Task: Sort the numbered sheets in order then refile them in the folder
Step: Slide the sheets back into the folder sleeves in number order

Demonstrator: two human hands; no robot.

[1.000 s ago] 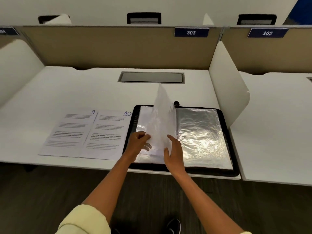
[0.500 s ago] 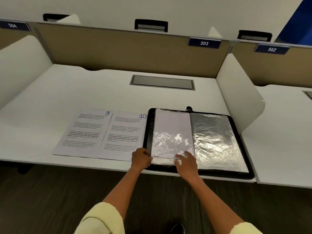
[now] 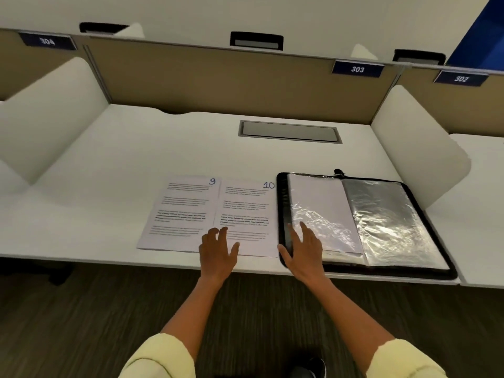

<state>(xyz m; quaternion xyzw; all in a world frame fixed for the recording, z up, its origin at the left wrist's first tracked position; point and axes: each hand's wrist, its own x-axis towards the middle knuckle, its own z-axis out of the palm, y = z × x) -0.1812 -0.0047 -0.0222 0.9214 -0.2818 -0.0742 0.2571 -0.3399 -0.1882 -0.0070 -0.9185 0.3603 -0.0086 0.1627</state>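
Now sheet 10 (image 3: 245,214) lies between both open hands (image 3: 218,255).

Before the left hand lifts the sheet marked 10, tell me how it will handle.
The sheet marked 10 looks like a single thin page lying flat on the white desk, so it will probably be light and droop when lifted by one edge. Under the open left hand, it may slide before it lifts.

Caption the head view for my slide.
Open hands, left hand and right hand, over sheet 10 and folder.
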